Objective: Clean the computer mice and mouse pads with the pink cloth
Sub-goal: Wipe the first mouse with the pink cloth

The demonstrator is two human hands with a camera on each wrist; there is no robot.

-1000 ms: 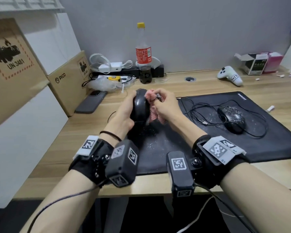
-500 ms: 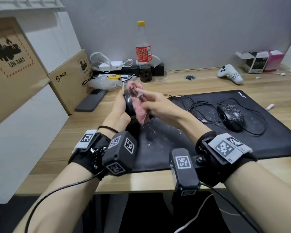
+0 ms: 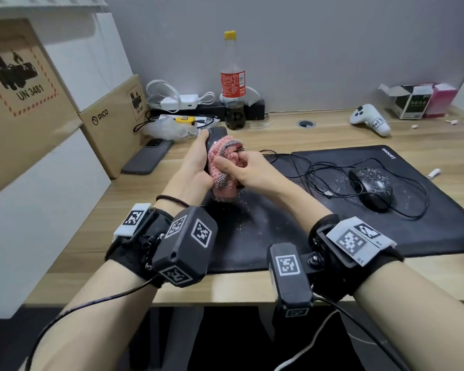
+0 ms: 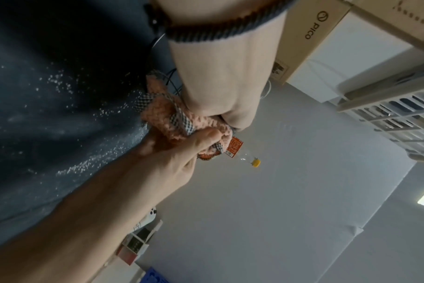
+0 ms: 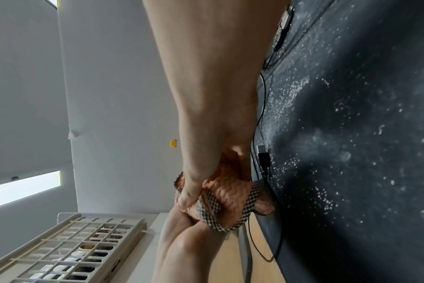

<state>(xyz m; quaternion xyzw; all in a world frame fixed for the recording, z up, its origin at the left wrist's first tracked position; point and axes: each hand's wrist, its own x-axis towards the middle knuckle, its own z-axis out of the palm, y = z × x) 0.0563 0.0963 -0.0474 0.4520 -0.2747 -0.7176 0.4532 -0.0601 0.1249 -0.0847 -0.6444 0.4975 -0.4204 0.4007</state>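
Above the left end of the black mouse pad (image 3: pixel 279 231), my left hand (image 3: pixel 196 162) grips a black mouse (image 3: pixel 217 135) tilted on its side. Most of that mouse is hidden behind the pink cloth (image 3: pixel 225 167). My right hand (image 3: pixel 241 170) holds the bunched cloth (image 4: pixel 172 118) (image 5: pixel 228 199) pressed against the mouse. A second black mouse (image 3: pixel 371 187), speckled with white dust, lies on the right part of the pad with its tangled cable (image 3: pixel 319 170). White specks are scattered over the pad (image 5: pixel 351 134).
A cola bottle (image 3: pixel 232 81), a charger (image 3: pixel 182 101) and a power strip stand at the back by the wall. Cardboard boxes (image 3: pixel 113 121) and a dark phone (image 3: pixel 148 159) lie at the left. A white controller (image 3: pixel 370 119) and small boxes (image 3: pixel 418 100) sit at the back right.
Both hands have lifted the mouse and turned it onto its side. The cloth has slid from the mouse's right edge to cover most of it.
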